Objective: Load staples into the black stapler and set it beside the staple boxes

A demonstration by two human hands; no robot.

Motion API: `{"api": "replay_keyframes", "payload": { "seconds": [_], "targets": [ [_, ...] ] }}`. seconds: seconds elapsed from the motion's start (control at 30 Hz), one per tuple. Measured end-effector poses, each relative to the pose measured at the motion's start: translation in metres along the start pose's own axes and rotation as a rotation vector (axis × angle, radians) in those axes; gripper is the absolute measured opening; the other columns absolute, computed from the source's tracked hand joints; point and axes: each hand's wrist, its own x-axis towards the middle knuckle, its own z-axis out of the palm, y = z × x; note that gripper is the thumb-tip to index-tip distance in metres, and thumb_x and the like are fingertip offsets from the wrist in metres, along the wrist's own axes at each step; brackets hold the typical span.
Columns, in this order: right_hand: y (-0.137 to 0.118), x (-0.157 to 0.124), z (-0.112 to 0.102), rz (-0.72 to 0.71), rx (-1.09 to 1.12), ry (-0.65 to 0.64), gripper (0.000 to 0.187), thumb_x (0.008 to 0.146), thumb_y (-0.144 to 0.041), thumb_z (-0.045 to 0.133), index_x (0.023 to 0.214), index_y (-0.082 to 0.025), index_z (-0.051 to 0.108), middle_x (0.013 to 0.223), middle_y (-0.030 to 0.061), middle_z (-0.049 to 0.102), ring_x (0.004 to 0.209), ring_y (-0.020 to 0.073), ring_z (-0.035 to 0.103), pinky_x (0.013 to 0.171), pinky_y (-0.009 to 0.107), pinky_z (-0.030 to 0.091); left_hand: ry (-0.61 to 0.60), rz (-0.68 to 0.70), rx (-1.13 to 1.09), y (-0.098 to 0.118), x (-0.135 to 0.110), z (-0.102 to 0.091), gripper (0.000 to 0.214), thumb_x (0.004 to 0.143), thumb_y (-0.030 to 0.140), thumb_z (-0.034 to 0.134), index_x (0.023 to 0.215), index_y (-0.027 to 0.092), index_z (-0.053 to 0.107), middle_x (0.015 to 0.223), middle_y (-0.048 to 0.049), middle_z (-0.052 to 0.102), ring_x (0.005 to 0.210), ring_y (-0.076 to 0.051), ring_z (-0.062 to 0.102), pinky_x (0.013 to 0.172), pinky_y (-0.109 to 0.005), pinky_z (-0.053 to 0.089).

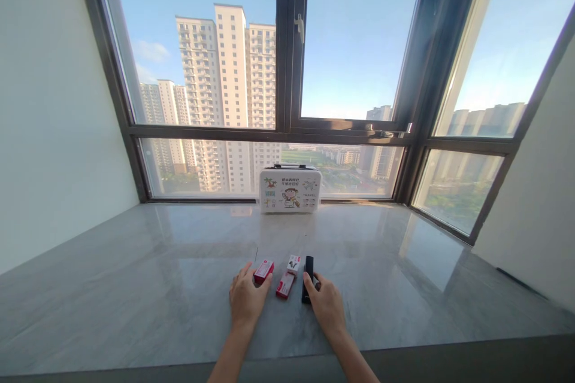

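Observation:
My left hand (245, 298) rests on the marble sill with its fingers around a small red box (263, 271). My right hand (326, 304) grips a black stapler (308, 278) lying lengthwise on the sill. Between the two hands lie another red box (284, 285) and a small red-and-white box (293, 263), untouched.
A white carry case with cartoon pictures (290, 190) stands upright against the window at the back of the marble sill (135, 275). White walls close in on the left and right. The sill's front edge runs just below my wrists.

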Motion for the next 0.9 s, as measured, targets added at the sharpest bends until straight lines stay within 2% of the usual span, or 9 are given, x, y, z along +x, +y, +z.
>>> {"api": "replay_keyframes", "payload": {
  "seconds": [0.1, 0.2, 0.3, 0.37, 0.47, 0.6, 0.7, 0.77, 0.9],
  "targets": [
    [-0.003, -0.002, -0.003, -0.007, 0.049, 0.014, 0.055, 0.098, -0.061, 0.04, 0.113, -0.021, 0.074, 0.087, 0.0095, 0.077, 0.082, 0.0252, 0.072, 0.068, 0.027, 0.046, 0.025, 0.01, 0.0, -0.012, 0.001, -0.006, 0.05, 0.088, 0.057, 0.052, 0.114, 0.019, 0.071, 0.145, -0.0117, 0.056, 0.128, -0.031, 0.054, 0.11, -0.042, 0.039],
    [-0.006, -0.003, -0.006, 0.004, 0.092, 0.027, 0.052, 0.096, -0.06, 0.044, 0.113, -0.021, 0.074, 0.089, 0.0099, 0.077, 0.083, 0.0258, 0.072, 0.069, 0.027, 0.046, 0.065, -0.002, 0.036, -0.028, -0.018, -0.02, 0.055, 0.088, 0.062, 0.049, 0.118, 0.021, 0.07, 0.148, -0.0109, 0.053, 0.13, -0.03, 0.053, 0.112, -0.044, 0.038],
    [-0.006, -0.003, -0.005, 0.023, 0.101, 0.027, 0.05, 0.096, -0.058, 0.046, 0.114, -0.021, 0.074, 0.086, 0.0099, 0.076, 0.082, 0.0264, 0.072, 0.07, 0.028, 0.046, 0.05, -0.03, 0.184, -0.046, -0.042, -0.039, 0.053, 0.085, 0.066, 0.052, 0.115, 0.026, 0.072, 0.15, -0.0097, 0.05, 0.129, -0.034, 0.052, 0.114, -0.052, 0.033],
    [-0.003, -0.003, -0.002, 0.026, 0.107, 0.027, 0.051, 0.096, -0.058, 0.045, 0.115, -0.021, 0.073, 0.084, 0.0095, 0.076, 0.08, 0.026, 0.071, 0.068, 0.028, 0.046, 0.027, -0.058, 0.295, -0.049, -0.055, -0.051, 0.054, 0.082, 0.064, 0.057, 0.119, 0.027, 0.071, 0.151, -0.0113, 0.048, 0.133, -0.037, 0.048, 0.115, -0.06, 0.029],
    [0.004, -0.001, 0.003, 0.013, 0.111, 0.033, 0.051, 0.097, -0.059, 0.043, 0.117, -0.021, 0.072, 0.081, 0.008, 0.075, 0.075, 0.0243, 0.071, 0.065, 0.027, 0.044, 0.024, 0.009, 0.333, -0.03, -0.065, -0.055, 0.057, 0.087, 0.055, 0.055, 0.134, 0.024, 0.062, 0.153, -0.0148, 0.043, 0.14, -0.04, 0.039, 0.115, -0.062, 0.027],
    [0.011, -0.002, 0.007, -0.005, 0.118, 0.049, 0.052, 0.096, -0.061, 0.044, 0.118, -0.022, 0.07, 0.076, 0.0052, 0.073, 0.071, 0.023, 0.07, 0.064, 0.027, 0.043, -0.089, 0.313, 0.183, 0.023, -0.065, -0.032, 0.045, 0.096, 0.045, 0.045, 0.137, 0.033, 0.057, 0.156, -0.0045, 0.04, 0.145, -0.032, 0.033, 0.121, -0.053, 0.024],
    [0.013, -0.007, 0.005, -0.006, 0.146, 0.045, 0.052, 0.095, -0.062, 0.044, 0.116, -0.021, 0.07, 0.07, 0.0035, 0.071, 0.067, 0.0224, 0.069, 0.062, 0.027, 0.043, -0.14, 0.301, 0.14, 0.054, -0.056, -0.006, 0.048, 0.096, 0.045, 0.045, 0.141, 0.029, 0.053, 0.157, -0.0084, 0.038, 0.144, -0.034, 0.032, 0.118, -0.055, 0.026],
    [0.015, -0.011, 0.0, 0.0, 0.159, 0.049, 0.053, 0.094, -0.062, 0.046, 0.117, -0.02, 0.07, 0.068, 0.0027, 0.069, 0.066, 0.0223, 0.068, 0.063, 0.027, 0.044, -0.168, 0.269, 0.121, 0.065, -0.048, 0.005, 0.049, 0.096, 0.043, 0.045, 0.142, 0.025, 0.052, 0.154, -0.0118, 0.04, 0.143, -0.035, 0.033, 0.117, -0.056, 0.026],
    [0.025, -0.016, -0.022, -0.023, 0.131, 0.052, 0.053, 0.091, -0.058, 0.052, 0.123, -0.02, 0.068, 0.07, 0.0019, 0.068, 0.068, 0.0224, 0.067, 0.066, 0.028, 0.047, -0.244, 0.286, 0.066, 0.066, -0.045, 0.001, 0.041, 0.096, 0.037, 0.045, 0.134, 0.027, 0.058, 0.137, -0.0092, 0.056, 0.131, -0.031, 0.046, 0.111, -0.049, 0.034]
  ]
}}
